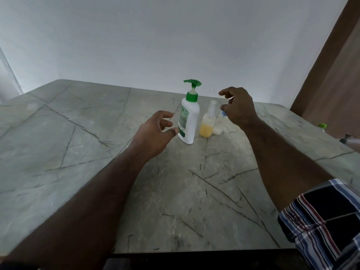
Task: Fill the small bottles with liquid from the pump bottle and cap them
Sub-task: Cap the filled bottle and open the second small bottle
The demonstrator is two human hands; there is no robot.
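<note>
Pump bottle: your white pump bottle (188, 121) with the green pump head is standing upright on the table (78, 133), toward its far edge; its spout is pointing left.
Small bottles: a clear small bottle (208, 122) holding yellow liquid in its lower part is standing just right of the pump bottle, a clear top on its neck; a second small bottle (219, 124) with a blue cap is sitting right behind it, partly hidden by your right hand.
Left hand: your left hand (155, 133) is hovering just left of the pump bottle; its fingers are spreading loosely apart, gripping nothing; the thumb tip is lying right at the bottle's side, though I cannot tell whether it is touching.
Right hand: your right hand (237, 106) is hanging over the small bottles; its fingers are curling loosely, apart from one another, holding nothing.
Far right: a green-capped object (322, 126) is peeking past the table edge.
</note>
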